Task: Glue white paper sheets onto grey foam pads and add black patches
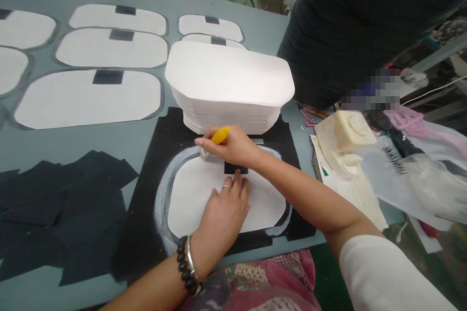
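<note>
My right hand (pixel 235 146) is closed around a brush with a yellow handle (pixel 220 135). Its bristles touch the upper left rim of a white oval panel (pixel 193 199), where a pale, whitish smear runs along the edge. My left hand (pixel 226 209) lies on the panel with its fingers stretched out, fingertips beside a small black patch (pixel 236 167) at the panel's top edge. Beneath the panel is a black sheet (pixel 146 214). Just behind stands a tall stack of white oval panels (pixel 229 73).
Several finished-looking white ovals with dark patches (pixel 91 97) lie on the blue-grey table (pixel 146 143). Black fabric pieces (pixel 73 204) are heaped at left. On the right are a cream plastic container (pixel 345 131) and clear plastic bags (pixel 434 184). A large black roll (pixel 350 29) rises at back right.
</note>
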Tool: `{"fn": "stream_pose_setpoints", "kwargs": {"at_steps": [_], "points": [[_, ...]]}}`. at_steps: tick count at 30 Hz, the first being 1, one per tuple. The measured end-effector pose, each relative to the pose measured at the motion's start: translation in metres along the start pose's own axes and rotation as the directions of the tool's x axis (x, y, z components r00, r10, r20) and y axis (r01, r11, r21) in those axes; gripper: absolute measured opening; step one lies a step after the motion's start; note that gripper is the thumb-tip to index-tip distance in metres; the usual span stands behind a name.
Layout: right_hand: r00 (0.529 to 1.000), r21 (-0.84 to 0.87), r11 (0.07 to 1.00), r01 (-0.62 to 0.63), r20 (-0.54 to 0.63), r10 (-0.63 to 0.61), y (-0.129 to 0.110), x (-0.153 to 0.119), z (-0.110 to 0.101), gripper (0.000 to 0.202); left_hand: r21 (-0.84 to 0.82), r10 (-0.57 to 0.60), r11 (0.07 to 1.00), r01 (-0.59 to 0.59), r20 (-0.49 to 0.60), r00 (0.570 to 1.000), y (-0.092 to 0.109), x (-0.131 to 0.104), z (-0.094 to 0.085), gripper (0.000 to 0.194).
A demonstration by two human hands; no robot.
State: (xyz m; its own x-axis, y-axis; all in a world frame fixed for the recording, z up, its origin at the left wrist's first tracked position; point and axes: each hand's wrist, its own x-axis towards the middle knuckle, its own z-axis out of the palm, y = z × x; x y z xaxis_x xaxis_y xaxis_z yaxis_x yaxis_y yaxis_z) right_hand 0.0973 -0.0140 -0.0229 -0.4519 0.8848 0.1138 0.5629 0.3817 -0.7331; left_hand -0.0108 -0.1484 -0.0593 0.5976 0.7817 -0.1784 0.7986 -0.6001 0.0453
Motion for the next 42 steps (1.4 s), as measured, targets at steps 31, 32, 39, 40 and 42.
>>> {"fn": "stream_pose_setpoints", "kwargs": {"at_steps": [31,32,39,40,42], "points": [[0.852,-0.154,0.880,-0.450,-0.370,0.370,0.043,-0.120,-0.077,0.045,0.028,0.054,0.998,-0.053,-0.034,0.998,-0.003,-0.001,0.000,0.058],[0.860,-0.062,0.910,-0.411,-0.358,0.364,0.043,-0.121,-0.073,0.045,0.026,0.062,0.998,-0.061,-0.035,0.997,-0.004,-0.001,0.000,0.060],[0.780,-0.001,0.838,-0.546,-0.366,0.508,0.038,-0.168,-0.067,0.051,0.022,0.088,0.996,-0.087,-0.014,0.996,-0.004,-0.001,-0.001,0.064],[0.764,0.003,0.825,-0.565,-0.374,0.525,0.035,-0.172,-0.068,0.054,0.024,0.092,0.995,-0.092,-0.012,0.996,-0.003,-0.001,-0.002,0.065],[0.736,0.064,0.829,-0.555,-0.427,0.526,0.032,-0.175,-0.067,0.054,0.032,0.099,0.995,-0.099,-0.010,0.995,-0.003,-0.001,-0.004,0.067]]}}
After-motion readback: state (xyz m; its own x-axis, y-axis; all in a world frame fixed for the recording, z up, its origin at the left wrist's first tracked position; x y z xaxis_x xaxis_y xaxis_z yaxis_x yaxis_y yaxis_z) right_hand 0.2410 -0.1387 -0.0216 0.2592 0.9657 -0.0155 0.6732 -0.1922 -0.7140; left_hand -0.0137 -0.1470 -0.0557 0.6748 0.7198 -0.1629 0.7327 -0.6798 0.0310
